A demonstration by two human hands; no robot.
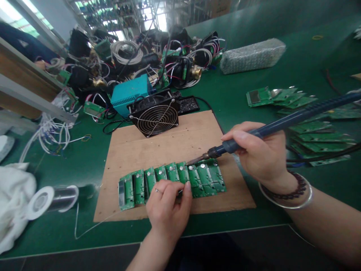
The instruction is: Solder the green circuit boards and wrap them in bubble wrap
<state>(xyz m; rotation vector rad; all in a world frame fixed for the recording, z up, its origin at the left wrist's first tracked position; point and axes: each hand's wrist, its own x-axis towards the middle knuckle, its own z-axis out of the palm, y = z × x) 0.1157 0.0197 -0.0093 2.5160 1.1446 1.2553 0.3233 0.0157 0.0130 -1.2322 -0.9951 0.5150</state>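
A row of overlapping green circuit boards [139, 188] lies across a cardboard sheet [197, 137]. My right hand [261, 156] grips a blue soldering iron [293, 119] like a pen. Its tip points down and left, at the upper edge of the boards near the middle of the row; whether it touches is too small to tell. Over the lower part of the same row, my left hand [167, 205] is closed in a pinch. Thin solder wire [96, 227] runs towards it from a spool [64, 197] at the left, and the fingers partly hide the wire's end.
Behind the boards stand a black fan [156, 117] and a turquoise box [132, 92]. More circuit boards [318, 137] are stacked at the right. Cabled parts [126, 52] crowd the back, beside a bubble-wrapped block [254, 55]. White cloth [14, 203] lies at the left.
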